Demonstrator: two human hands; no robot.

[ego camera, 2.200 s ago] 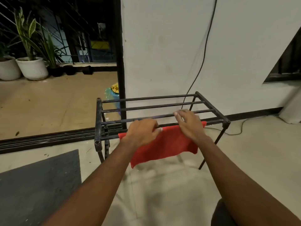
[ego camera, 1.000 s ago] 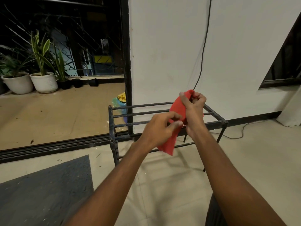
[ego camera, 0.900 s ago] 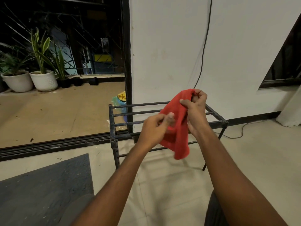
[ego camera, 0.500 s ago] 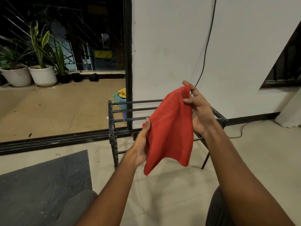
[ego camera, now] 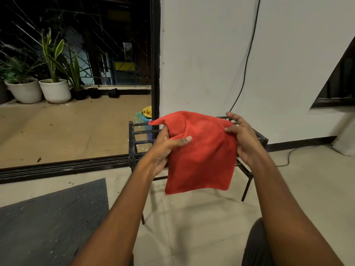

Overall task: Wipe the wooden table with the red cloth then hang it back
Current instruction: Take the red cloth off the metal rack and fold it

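1. Nearest, at the lower left, a dark grey mat [ego camera: 48, 217] lies on the pale tiled floor [ego camera: 192, 227]. A dark-clothed knee [ego camera: 253, 246] shows at the lower right edge.
2. Both bare forearms reach forward from the bottom of the view and hold the red cloth [ego camera: 203, 154] up in the air, in the middle of the scene.
3. The left hand [ego camera: 165, 148] grips the cloth's upper left part, thumb laid across the front and fingers curled behind. One corner of the cloth sticks out to the left above this hand.
4. The right hand [ego camera: 244, 139] pinches the cloth's upper right edge between thumb and fingers, with the forefinger raised above the fabric.
5. The cloth hangs spread between the two hands – its lower edge is loose and free, above the floor.
6. Just beyond the cloth stands a black metal rack [ego camera: 131, 139] with horizontal bars. The cloth covers much of it, and I cannot tell whether the two touch.
7. Behind the rack's left end is a small yellow-topped object [ego camera: 147, 111], too blurred to make out.
8. A dark door track [ego camera: 57, 167] runs along the floor at the left, with a tan patio floor beyond it.
9. A white wall [ego camera: 201, 54] rises behind the rack, and a black cable [ego camera: 247, 54] runs down it.
10. Farthest, at the left – two white pots [ego camera: 55, 91] with green plants stand against the dark.
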